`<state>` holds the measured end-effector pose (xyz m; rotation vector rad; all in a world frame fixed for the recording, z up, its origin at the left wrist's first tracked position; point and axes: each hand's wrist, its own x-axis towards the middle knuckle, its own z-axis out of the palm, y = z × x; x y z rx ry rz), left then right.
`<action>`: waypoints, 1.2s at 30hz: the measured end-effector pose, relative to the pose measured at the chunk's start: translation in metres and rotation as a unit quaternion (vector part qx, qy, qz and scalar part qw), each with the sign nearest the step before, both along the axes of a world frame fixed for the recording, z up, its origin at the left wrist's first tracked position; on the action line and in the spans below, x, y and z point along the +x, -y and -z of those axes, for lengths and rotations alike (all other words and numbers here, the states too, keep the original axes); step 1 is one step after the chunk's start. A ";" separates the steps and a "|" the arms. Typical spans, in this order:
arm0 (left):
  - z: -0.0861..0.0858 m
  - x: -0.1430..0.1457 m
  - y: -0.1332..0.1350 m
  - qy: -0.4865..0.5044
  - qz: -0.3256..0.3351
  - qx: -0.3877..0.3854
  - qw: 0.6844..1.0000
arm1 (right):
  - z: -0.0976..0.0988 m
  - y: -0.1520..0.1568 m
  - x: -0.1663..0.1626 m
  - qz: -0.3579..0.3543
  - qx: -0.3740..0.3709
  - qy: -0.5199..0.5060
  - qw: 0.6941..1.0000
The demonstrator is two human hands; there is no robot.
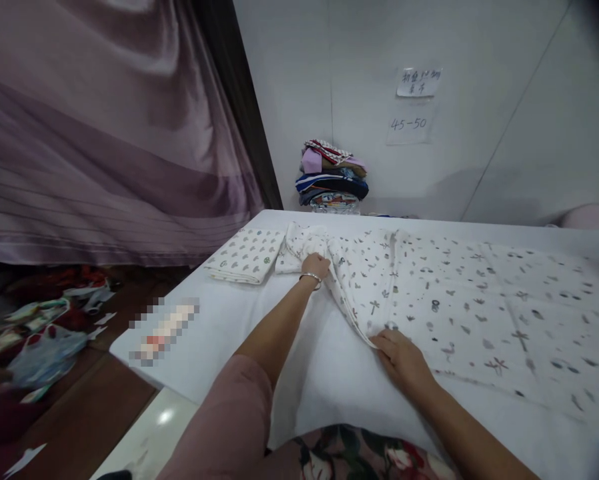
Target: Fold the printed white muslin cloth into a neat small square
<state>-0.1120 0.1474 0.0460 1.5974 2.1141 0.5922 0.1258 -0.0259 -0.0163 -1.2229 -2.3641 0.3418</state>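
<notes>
a long white cloth with little grey and brown pictures point(459, 313) lay on the flat white surface point(204, 293) in front of the person. on the right it was spread out, with soft crease lines. on the left it was bunched and doubled over.

the left hand point(315, 265), with a shiny silver bracelet point(310, 277) on its wrist, had its fingers curled round the bunched part. some fingertips were hidden. the right hand point(397, 353) pinched the near edge of the same cloth. the hands were apart, and the edge ran between them in a slanting line. holding it at two spots looked like a good way to pull that edge tight, so it did not sag. the big surface seemed to carry the rest of the weight.

just left of the bunched part lay a folded white cloth with rows of grey shapes point(247, 257). it was flat and neat, perhaps to take up little room. near the pale wall point(379, 40) rose a pile of folded cloths in many colours point(332, 177). it looked stacked there to be out of the way.
</notes>
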 end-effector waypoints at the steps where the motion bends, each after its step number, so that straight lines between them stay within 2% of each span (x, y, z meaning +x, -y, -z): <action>1: 0.003 0.004 0.000 -0.003 0.002 0.002 1.000 | -0.001 0.000 0.000 -0.002 0.000 0.003 1.000; 5: 0.014 0.015 0.002 -0.015 0.021 0.011 1.000 | -0.003 0.001 0.000 -0.005 -0.001 0.008 1.000; 8: 0.014 0.014 0.007 -0.027 0.063 0.033 0.997 | -0.003 0.001 0.000 -0.005 0.005 0.000 1.000; 13: 0.004 0.004 0.018 -0.079 0.242 0.062 0.965 | -0.003 0.001 0.000 -0.004 0.003 -0.011 1.000; 16: 0.000 0.000 0.019 -0.104 0.326 0.043 0.939 | -0.002 0.000 0.000 -0.002 0.003 -0.009 1.000; 19: -0.003 -0.001 0.015 -0.178 0.388 0.010 0.904 | -0.002 0.000 0.000 -0.001 0.001 -0.009 1.000; 21: -0.004 0.000 0.010 -0.215 0.405 -0.010 0.889 | -0.001 0.000 0.000 -0.003 -0.002 -0.009 1.000; 29: -0.005 0.010 -0.007 -0.270 0.412 -0.073 0.867 | -0.003 0.000 0.001 0.001 -0.001 0.003 1.000; 36: -0.021 0.006 -0.006 -0.321 0.433 -0.080 0.839 | -0.003 0.001 0.001 0.002 0.004 -0.013 1.000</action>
